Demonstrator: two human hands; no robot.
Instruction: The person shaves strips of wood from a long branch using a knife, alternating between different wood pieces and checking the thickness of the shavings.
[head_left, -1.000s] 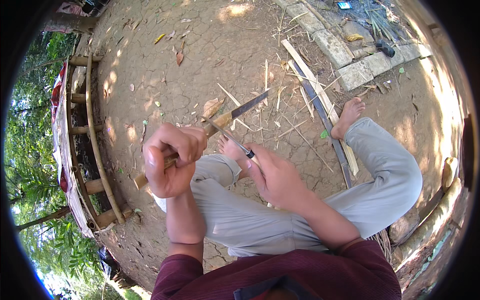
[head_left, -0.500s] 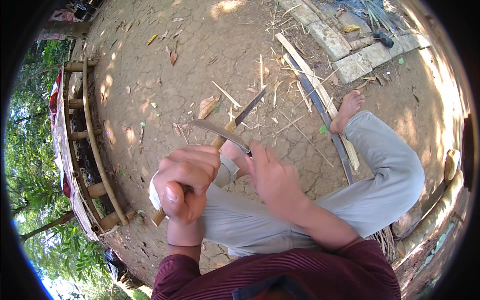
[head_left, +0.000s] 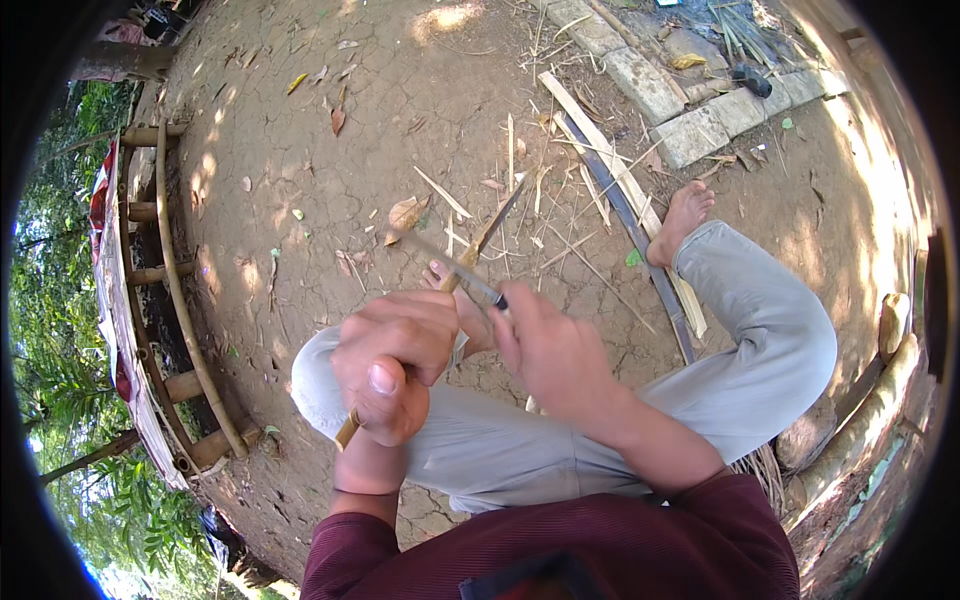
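Note:
My left hand (head_left: 398, 345) is closed round a narrow bamboo strip (head_left: 488, 232). One end of the strip pokes out below my fist, while the longer end, dark with a paler scraped part, slants forward and to the right. In my right hand (head_left: 562, 352) is a knife (head_left: 479, 285), its dark handle mostly hidden by my fingers. The slightly blurred blade points left and crosses the strip just beyond my left fist, and looks to be against it. My bare left foot (head_left: 474, 322) lies partly behind the hands.
Long split bamboo pieces (head_left: 620, 172) lie beside my right foot (head_left: 686, 220). Thin shavings, slivers and dry leaves (head_left: 407, 216) litter the cracked earth. Concrete blocks (head_left: 692, 138) edge an ashy patch at the far right. A bamboo frame (head_left: 172, 270) stands on the left.
The knife blade has turned from showing its broad side to nearly edge-on. My left hand and the strip have shifted slightly right, and the strip's lower end has drawn closer to my wrist.

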